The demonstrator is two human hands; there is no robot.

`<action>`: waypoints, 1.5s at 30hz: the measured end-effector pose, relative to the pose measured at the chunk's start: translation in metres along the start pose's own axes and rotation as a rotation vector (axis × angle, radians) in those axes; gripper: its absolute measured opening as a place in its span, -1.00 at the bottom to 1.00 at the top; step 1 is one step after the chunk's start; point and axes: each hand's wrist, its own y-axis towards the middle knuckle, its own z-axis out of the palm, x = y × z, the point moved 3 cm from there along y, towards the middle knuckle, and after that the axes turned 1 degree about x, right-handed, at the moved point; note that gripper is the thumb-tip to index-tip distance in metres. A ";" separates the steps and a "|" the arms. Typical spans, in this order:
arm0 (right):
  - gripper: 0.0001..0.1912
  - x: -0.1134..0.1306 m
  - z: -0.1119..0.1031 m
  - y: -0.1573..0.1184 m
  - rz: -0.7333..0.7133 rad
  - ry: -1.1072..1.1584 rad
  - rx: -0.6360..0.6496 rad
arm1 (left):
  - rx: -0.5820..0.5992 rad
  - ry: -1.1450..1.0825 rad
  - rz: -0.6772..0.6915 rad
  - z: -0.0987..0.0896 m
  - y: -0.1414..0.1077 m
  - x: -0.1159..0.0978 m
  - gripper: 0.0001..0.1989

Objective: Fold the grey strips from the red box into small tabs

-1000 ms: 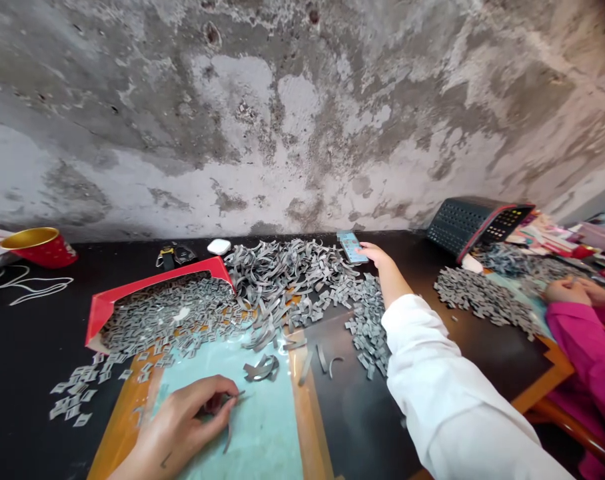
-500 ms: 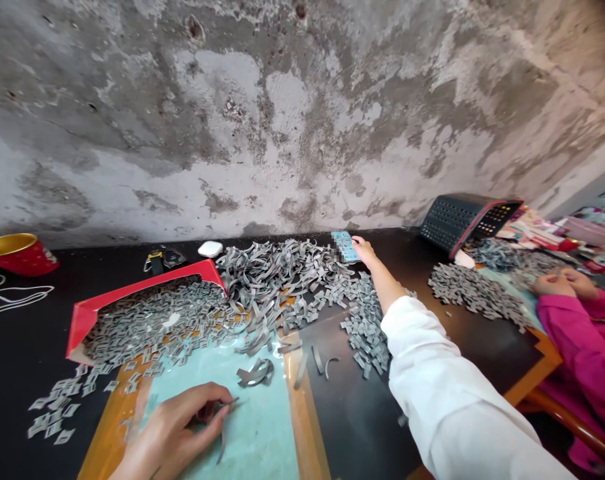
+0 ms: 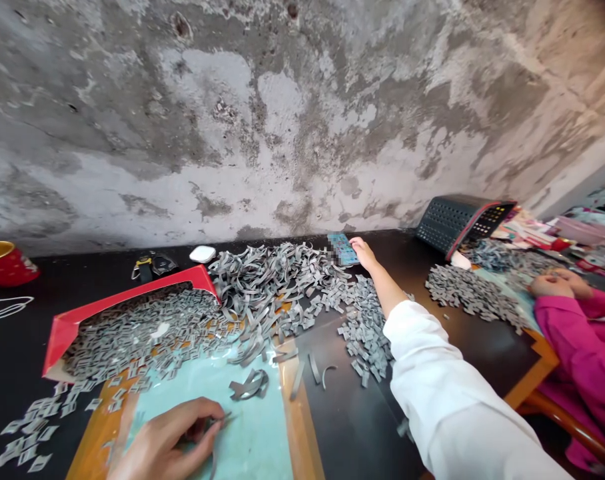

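From the head camera, the left hand (image 3: 162, 443) sits low at the near edge, thumb and fingers pressed together on a thin grey strip (image 3: 214, 459) that hangs below them, over a pale green mat (image 3: 252, 443). Just ahead of that hand lies a small curled bundle of strips (image 3: 249, 385); further ahead and to its left, a red box lid (image 3: 132, 288) overflows with cut grey tabs (image 3: 142, 333). The right hand (image 3: 363, 253) reaches far forward over the black table (image 3: 462, 353), its fingers at a smartphone (image 3: 342, 249) beside a curled pile (image 3: 277, 277); whether it grips the phone, I cannot tell. The phone's screen is blurred, and no brand or writing is readable. The white sleeve (image 3: 447, 393) lies close to the tabs, so a careless sweep of that arm could scatter them. Right of the right hand, a co-worker's hands (image 3: 552, 287) rest near another grey heap (image 3: 470, 297).
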 end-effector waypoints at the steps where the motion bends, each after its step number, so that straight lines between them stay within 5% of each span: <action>1: -0.61 0.001 0.000 0.001 0.002 -0.001 0.004 | 0.004 0.002 -0.002 -0.001 0.000 0.000 -0.72; 12: -0.52 0.011 0.007 0.018 0.022 -0.083 0.045 | 0.065 0.052 0.088 -0.002 0.004 0.007 -0.79; 17: -0.53 0.013 0.013 0.027 0.043 -0.110 0.049 | 0.018 0.047 0.026 0.000 0.002 0.004 -0.77; 45: -0.50 0.014 0.005 0.037 0.020 -0.066 0.099 | 0.037 0.085 0.125 0.004 0.002 0.020 -0.78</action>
